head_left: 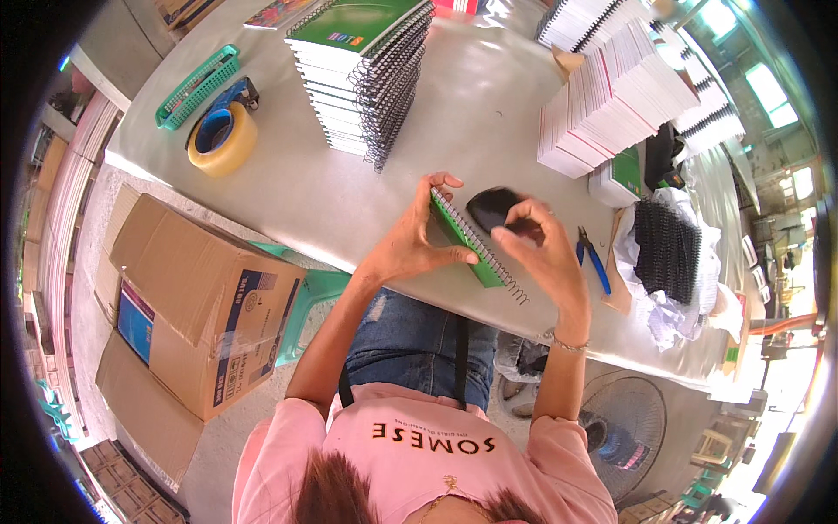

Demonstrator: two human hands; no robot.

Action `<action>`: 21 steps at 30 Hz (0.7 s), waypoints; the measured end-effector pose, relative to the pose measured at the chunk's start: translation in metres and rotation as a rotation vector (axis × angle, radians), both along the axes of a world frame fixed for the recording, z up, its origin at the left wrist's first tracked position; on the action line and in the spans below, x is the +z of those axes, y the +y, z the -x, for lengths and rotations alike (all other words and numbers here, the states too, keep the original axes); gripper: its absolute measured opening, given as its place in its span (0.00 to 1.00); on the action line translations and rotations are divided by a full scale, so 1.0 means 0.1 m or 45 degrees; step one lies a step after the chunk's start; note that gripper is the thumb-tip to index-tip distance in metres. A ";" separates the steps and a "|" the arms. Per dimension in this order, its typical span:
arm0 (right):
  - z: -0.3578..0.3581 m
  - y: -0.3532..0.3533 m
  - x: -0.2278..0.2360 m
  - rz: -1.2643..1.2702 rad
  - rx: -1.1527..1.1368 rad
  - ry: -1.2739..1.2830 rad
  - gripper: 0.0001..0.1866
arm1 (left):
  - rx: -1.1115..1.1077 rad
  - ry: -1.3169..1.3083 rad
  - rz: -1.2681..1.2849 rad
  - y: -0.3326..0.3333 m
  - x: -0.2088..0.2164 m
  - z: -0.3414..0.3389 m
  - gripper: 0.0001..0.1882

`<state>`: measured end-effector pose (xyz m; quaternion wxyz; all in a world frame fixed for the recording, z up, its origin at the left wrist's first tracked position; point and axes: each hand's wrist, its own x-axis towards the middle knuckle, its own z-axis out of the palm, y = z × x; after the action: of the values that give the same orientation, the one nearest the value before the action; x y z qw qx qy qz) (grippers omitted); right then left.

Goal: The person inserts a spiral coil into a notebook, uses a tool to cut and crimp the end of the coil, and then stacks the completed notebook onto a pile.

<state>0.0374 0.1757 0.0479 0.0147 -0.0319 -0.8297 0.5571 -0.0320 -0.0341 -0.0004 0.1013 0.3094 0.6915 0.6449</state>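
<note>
Green notebook (463, 240) pinched between left hand (410, 244) fingers (454, 256), upright.

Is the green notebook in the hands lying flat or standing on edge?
On edge: the green notebook stands on the table, left hand gripping its covers, spiral binding on top by the right hand.

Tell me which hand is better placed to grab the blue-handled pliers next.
Right. The right hand is next to the pliers, fingers at the wire spiral; the left hand is busy gripping the green notebook, farther away.

Dark object (494, 208) blurred, partly behind right-hand fingers (530, 229); kind unclear.
</note>
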 end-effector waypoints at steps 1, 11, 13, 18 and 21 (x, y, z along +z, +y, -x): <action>0.02 0.01 -0.07 -0.216 -0.112 0.084 0.16 | 0.005 0.009 -0.022 0.01 0.00 -0.01 0.48; -0.79 0.51 -0.45 -1.081 -0.878 -0.202 0.31 | 0.263 -0.109 -0.222 0.22 0.04 -0.31 0.18; -0.88 0.55 -0.47 -1.011 -0.892 -0.194 0.33 | 0.263 -0.119 -0.207 0.20 -0.01 -0.28 0.16; -0.93 0.47 -0.47 -0.829 -0.966 0.112 0.33 | 0.323 0.005 -0.070 0.15 -0.01 -0.23 0.12; -0.89 0.23 -0.33 -0.503 -0.925 0.379 0.33 | 0.326 0.061 -0.097 0.15 0.08 -0.24 0.11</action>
<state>0.1262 0.1984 0.0152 0.3350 -0.2377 -0.8440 0.3450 -0.0076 -0.0189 0.0078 -0.0102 0.2374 0.7025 0.6708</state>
